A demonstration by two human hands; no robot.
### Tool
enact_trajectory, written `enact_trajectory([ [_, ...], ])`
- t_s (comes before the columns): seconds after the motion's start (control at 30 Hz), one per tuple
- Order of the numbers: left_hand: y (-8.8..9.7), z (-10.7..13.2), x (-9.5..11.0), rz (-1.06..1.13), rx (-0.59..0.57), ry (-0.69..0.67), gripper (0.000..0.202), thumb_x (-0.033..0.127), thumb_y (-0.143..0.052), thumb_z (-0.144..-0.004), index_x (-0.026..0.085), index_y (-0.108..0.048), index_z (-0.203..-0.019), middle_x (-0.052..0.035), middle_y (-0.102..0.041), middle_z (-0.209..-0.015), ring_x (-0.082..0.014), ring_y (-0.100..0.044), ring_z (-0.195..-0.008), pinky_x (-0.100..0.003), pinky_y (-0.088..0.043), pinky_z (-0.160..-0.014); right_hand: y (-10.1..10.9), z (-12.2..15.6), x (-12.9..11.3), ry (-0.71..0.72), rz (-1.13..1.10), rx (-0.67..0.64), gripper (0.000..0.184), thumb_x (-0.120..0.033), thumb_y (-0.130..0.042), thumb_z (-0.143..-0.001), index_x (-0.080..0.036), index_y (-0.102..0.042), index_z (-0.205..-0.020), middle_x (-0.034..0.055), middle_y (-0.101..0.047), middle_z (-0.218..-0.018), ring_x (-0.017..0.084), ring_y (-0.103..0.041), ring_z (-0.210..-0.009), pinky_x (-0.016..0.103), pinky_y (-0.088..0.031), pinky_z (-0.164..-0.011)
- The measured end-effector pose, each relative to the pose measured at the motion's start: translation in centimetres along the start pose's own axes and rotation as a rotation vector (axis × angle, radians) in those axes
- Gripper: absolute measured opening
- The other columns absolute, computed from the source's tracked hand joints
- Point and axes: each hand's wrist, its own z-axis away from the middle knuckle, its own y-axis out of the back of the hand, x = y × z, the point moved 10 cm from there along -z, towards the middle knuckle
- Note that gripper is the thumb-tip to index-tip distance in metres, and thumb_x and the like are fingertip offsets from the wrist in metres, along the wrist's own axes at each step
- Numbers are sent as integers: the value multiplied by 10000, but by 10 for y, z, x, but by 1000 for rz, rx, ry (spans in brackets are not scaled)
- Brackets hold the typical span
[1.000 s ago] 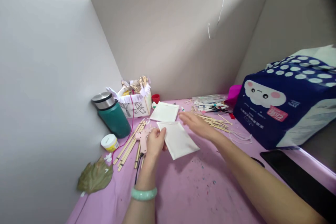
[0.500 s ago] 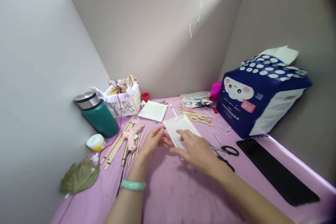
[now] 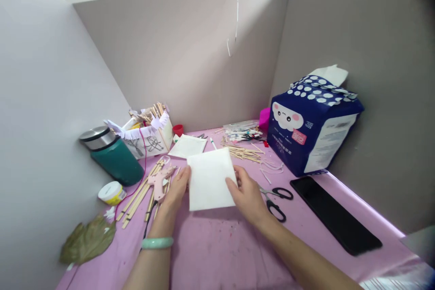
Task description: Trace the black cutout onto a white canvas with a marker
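A white square sheet (image 3: 210,178) is held up in front of me over the pink table (image 3: 231,249). My left hand (image 3: 176,190), with a green bangle on the wrist, grips its left edge. My right hand (image 3: 247,194) grips its right edge. A second white sheet (image 3: 186,146) lies flat on the table just behind. Black-handled scissors (image 3: 277,199) lie right beside my right hand. A pink glue gun (image 3: 159,180) rests on wooden sticks (image 3: 137,192) next to my left hand.
A teal flask (image 3: 113,156) and a small white jar (image 3: 110,192) stand at the left wall, a dried leaf (image 3: 84,242) nearer me. A paper box of sticks (image 3: 149,131) sits at the back. A blue tissue pack (image 3: 311,124) and a black phone (image 3: 335,219) are on the right.
The white sheet has been lifted off the table and turned upright toward me, now held by both hands at its edges. My right hand moved from its top to its right edge.
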Motion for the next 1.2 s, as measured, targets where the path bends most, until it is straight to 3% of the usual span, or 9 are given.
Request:
enact_trajectory([
  [0.13,4,-1,1,-340,10,-24,327,439,-576,-767,130,-657,-839,-73,-677,-776,-199,-605,-696,-257,-429,-572,-25,-1,33,-37,462,-230,244,-292,-503,-847,-145,-586,-1022,130,-613,-1025,242,-580,-941,324,-420,-771],
  [0.37,12,-4,-4,-643,110,-38,144,304,-550,-782,184,-627,-767,-13,-586,-621,-174,-536,-629,-249,-335,-595,-32,-5,49,-57,542,-287,214,-189,-475,-836,-140,-594,-1007,115,-598,-990,222,-577,-884,303,-384,-744],
  [0.63,5,2,-1,-892,101,-58,296,284,-484,-838,138,-639,-1043,-125,-640,-862,-264,-604,-825,-336,-418,-720,-32,-15,48,-49,646,-299,213,-205,-469,-860,-146,-615,-1004,116,-616,-968,234,-592,-865,332,-416,-763],
  [0.77,-14,11,19,-1140,181,-337,456,279,-466,-876,116,-500,-1300,-195,-555,-1236,-319,-508,-1167,-432,-413,-941,-43,-18,24,139,727,-228,395,-310,-512,-888,-125,-556,-1234,169,-551,-1263,300,-501,-1153,412,-393,-941],
  [0.83,-34,14,19,-1185,84,-471,475,305,-453,-898,130,-471,-1339,-177,-464,-1388,-328,-387,-1310,-493,-323,-1056,-58,-18,16,250,708,-254,587,-406,-529,-884,-109,-432,-1381,174,-356,-1465,313,-322,-1339,455,-292,-1065],
  [0.9,-49,15,8,-1237,-36,-484,520,354,-442,-910,125,-429,-1376,-153,-370,-1469,-327,-283,-1380,-542,-245,-1104,-75,-17,19,285,686,-346,723,-496,-521,-872,-80,-348,-1437,175,-201,-1529,308,-172,-1412,473,-190,-1126],
  [1.03,-58,14,-14,-1338,-186,-362,573,389,-374,-935,72,-362,-1413,-142,-310,-1491,-297,-248,-1400,-533,-250,-1119,-88,-26,34,209,600,-487,760,-532,-501,-866,-46,-355,-1432,191,-199,-1522,304,-128,-1425,469,-120,-1149],
  [1.13,-58,16,-12,-1357,-174,-365,575,397,-346,-944,74,-348,-1420,-139,-291,-1497,-282,-245,-1403,-520,-271,-1117,-56,-66,36,84,307,-318,643,-430,-575,-840,-91,-457,-1374,162,-298,-1498,295,-181,-1411,450,-102,-1153],
  [1.2,-57,17,-10,-1352,-152,-377,576,403,-363,-938,76,-367,-1411,-148,-301,-1493,-290,-255,-1398,-523,-290,-1108,-20,-104,57,-155,-105,-105,511,-275,-684,-760,-142,-583,-1242,116,-441,-1422,262,-289,-1368,384,-134,-1156],
])
